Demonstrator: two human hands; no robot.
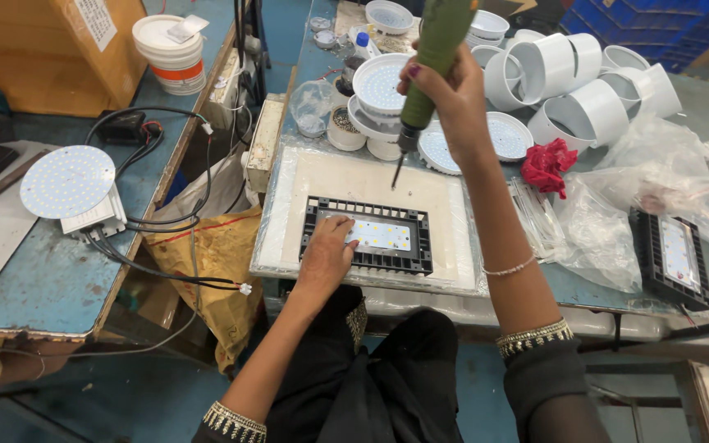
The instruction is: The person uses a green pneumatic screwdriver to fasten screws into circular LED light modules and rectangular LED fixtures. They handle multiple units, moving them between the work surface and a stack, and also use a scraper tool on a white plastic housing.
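A black rectangular lamp housing point(368, 215) with a white LED board inside lies on a white foam pad point(363, 179) at the bench front. My left hand point(326, 250) rests flat on its left part, fingers on the LED board. My right hand point(453, 94) is raised above the pad, gripping a green electric screwdriver point(430, 51) upright. Its bit tip point(395, 182) hangs just above the pad, beyond the housing's far edge and not touching it.
Round LED discs point(381, 82) and white cylindrical shells point(584, 90) crowd the far bench. A red cloth point(547, 164), clear plastic bags point(617, 213) and a second black housing point(673, 256) sit right. A round LED plate point(67, 180) with wires and a white bucket point(170, 51) lie left.
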